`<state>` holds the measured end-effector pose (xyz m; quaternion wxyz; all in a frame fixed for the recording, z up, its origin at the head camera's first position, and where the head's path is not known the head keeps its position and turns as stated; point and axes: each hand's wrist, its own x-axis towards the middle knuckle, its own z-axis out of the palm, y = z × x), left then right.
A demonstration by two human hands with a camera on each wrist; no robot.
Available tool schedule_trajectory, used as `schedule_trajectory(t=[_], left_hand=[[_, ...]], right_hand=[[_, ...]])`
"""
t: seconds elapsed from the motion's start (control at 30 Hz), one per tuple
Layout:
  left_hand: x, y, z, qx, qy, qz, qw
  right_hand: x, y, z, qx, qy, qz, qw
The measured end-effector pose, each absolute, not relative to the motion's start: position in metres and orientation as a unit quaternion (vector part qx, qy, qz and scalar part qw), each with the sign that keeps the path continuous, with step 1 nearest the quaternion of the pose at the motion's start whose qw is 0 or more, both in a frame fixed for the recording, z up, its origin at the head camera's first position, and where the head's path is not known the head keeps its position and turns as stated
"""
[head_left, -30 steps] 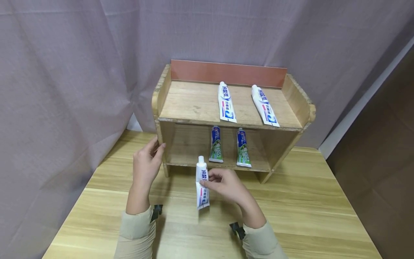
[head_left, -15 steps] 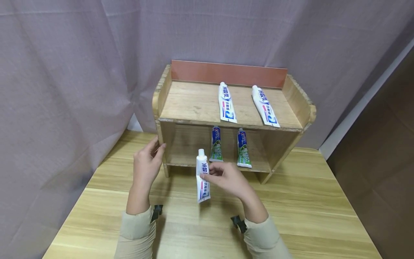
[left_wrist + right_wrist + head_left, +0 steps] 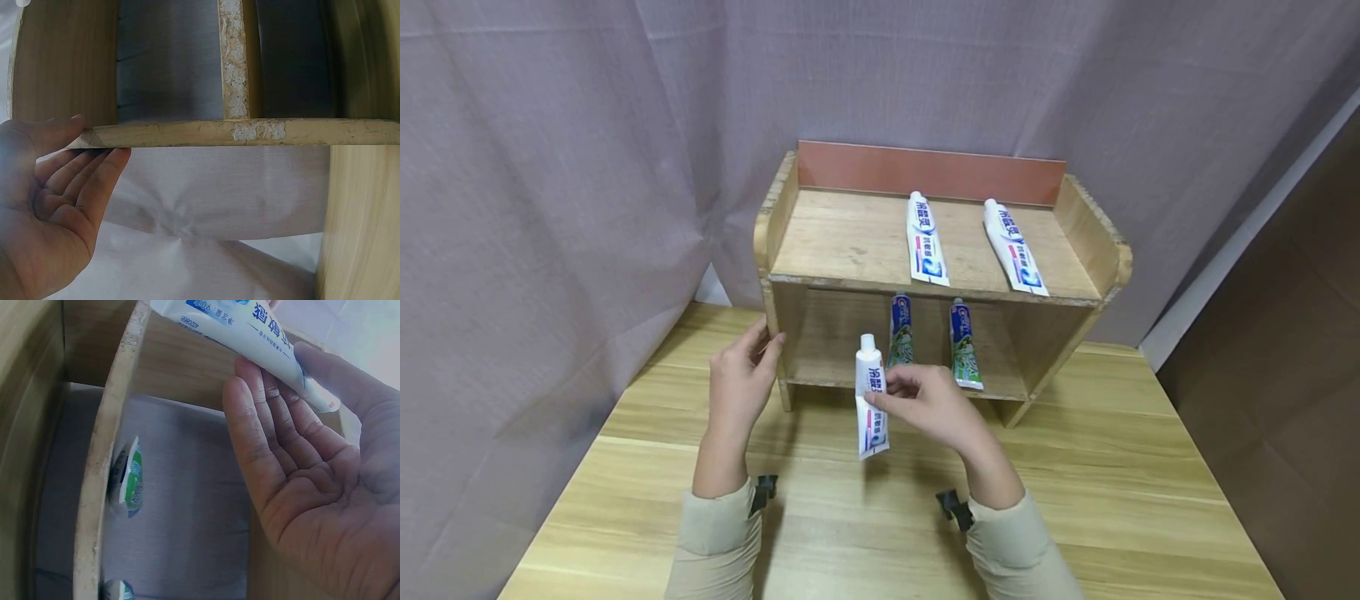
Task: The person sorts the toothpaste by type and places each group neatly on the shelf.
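Observation:
My right hand (image 3: 934, 407) pinches a white toothpaste tube (image 3: 871, 429) between thumb and fingers in the head view. The tube is cap up, above the table and in front of the lower shelf. In the right wrist view the toothpaste tube (image 3: 250, 340) crosses the fingers, its flat end to the left. My left hand (image 3: 741, 375) is at the left side of a small wooden shelf (image 3: 842, 237). Seen from the left wrist, its thumb and fingers (image 3: 103, 178) grip the edge of the side panel (image 3: 181, 134) from both faces.
Two white toothpaste tubes (image 3: 927, 242) lie apart on the top shelf. Below are two blue-green toothpaste tubes (image 3: 964, 346), the left one partly covered by the right hand. The shelf stands on a wooden table (image 3: 1120, 467), with a grey curtain (image 3: 587, 167) behind.
My right hand has lifted the white toothpaste tube slightly and moved it toward the shelf, now overlapping the left blue-green tube's lower end. The left hand has stayed at the side panel.

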<state>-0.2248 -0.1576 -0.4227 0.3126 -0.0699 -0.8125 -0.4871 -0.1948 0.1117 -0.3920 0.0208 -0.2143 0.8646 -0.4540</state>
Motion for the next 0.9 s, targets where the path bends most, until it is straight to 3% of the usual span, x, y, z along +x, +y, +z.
schedule_trajectory(t=[0.9], left_hand=[[-0.225, -0.157, -0.424, -0.074, -0.807, -0.49, 0.32]], right_hand=[[-0.205, 0.105, -0.356, -0.243, 0.865, -0.439, -0.024]])
